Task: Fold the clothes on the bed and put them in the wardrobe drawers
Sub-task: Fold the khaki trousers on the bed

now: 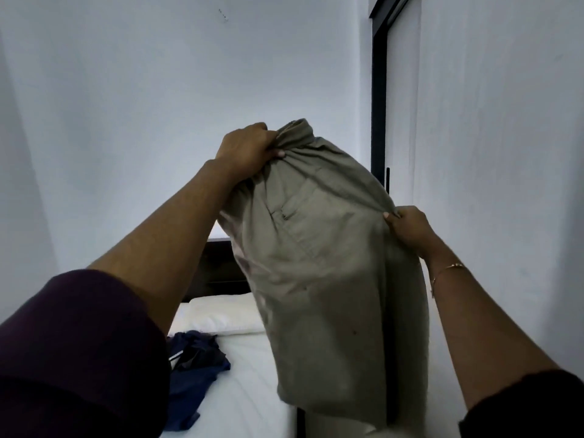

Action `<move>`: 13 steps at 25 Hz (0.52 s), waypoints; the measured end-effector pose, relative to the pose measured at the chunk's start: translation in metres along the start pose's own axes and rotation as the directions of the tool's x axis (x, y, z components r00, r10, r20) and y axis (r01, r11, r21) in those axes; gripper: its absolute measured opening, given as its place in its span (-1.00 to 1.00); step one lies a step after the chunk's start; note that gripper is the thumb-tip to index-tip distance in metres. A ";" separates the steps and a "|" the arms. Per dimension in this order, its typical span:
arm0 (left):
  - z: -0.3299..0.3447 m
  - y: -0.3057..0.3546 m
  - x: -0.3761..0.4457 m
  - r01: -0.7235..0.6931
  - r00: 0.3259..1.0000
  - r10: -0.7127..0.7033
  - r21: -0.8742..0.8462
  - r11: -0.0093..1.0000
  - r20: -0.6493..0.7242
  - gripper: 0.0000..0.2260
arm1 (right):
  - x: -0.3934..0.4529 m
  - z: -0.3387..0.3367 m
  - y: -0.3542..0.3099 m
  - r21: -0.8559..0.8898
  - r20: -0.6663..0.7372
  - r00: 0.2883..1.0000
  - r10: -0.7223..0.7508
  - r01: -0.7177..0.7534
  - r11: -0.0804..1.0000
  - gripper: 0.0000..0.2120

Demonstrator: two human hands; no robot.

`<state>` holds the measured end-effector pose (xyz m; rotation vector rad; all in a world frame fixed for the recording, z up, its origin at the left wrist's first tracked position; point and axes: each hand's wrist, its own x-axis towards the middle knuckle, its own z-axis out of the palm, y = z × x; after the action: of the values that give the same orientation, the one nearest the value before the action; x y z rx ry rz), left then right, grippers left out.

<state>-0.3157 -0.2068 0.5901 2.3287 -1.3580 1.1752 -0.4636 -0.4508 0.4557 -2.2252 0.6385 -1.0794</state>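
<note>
Dark maroon sleeves (72,352) occupy the lower corners of the view, pushed up to leave both forearms bare. A thin gold bracelet (448,269) circles the right wrist.

Both hands are raised in front of the camera and carry one olive-khaki garment (319,270). The left hand (245,148) grips a gathered bunch of cloth at the garment's top, fingers curled tightly round it, with a rolled edge standing up just beyond the knuckles. The right hand (410,227) sits lower and pinches the garment's right edge between thumb and fingers. The cloth is drawn taut between the two grips and hangs freely below them, clear of the bed. A stitched pocket or placket (287,214) shows on the upper front; whether the garment is a shirt or trousers cannot be told.

Below and behind lies the bed (252,390), covered in a white sheet. A crumpled dark blue garment (196,361) rests on the sheet at the left, partly hidden by the left sleeve. A white pillow (218,314) lies at the head of the bed, against a dark headboard (218,267).

Farther back stands a plain pale wall (142,90). At the right, a dark vertical frame (379,99) borders a pale panel, with a slim dark handle (387,181) on it.
</note>
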 end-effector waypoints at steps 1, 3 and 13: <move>0.010 -0.004 -0.006 0.013 1.000 -0.012 -0.033 0.999 0.022 -0.69 | -0.001 0.008 0.006 -0.004 0.024 1.000 0.010 -0.010 1.000 -0.62; 0.026 -0.009 -0.017 0.024 0.999 -0.020 -0.084 0.996 0.047 -0.70 | -0.002 0.032 0.023 0.000 0.056 0.997 0.058 -0.058 0.998 -0.71; 0.119 -0.028 -0.104 0.144 0.983 -0.078 -0.427 0.893 0.168 -0.72 | -0.066 0.134 0.078 -0.159 -0.063 0.952 0.298 -0.305 0.939 -0.76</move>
<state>-0.2566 -0.1862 0.4416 2.1555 -1.3447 0.5925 -0.4048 -0.4264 0.2995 -2.1551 1.0838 -0.9416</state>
